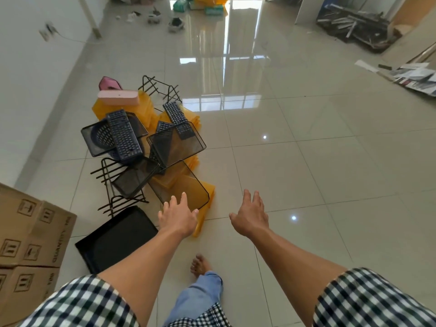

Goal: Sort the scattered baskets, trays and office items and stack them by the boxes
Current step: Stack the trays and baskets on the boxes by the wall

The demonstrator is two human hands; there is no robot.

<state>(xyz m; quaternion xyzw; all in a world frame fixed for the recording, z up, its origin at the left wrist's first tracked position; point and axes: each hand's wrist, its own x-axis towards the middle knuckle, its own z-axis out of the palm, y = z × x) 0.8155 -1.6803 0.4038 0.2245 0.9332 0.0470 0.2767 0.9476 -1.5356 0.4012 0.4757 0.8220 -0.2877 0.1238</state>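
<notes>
Trays (175,143) and keyboards (123,135) lie heaped on floor (306,161) near boxes (35,230) | left hand (178,215), right hand (251,214) both spread, empty | step: reaching in | next: likely grasp nearest mesh tray (184,185) rim

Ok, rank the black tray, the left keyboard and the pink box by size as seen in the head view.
1. black tray, nearest the camera
2. left keyboard
3. pink box, farthest, so its rank against the keyboard is unsure

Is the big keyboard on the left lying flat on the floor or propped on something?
Propped: the keyboard rests slanted across a mesh tray and a round basket, off the floor.
</notes>
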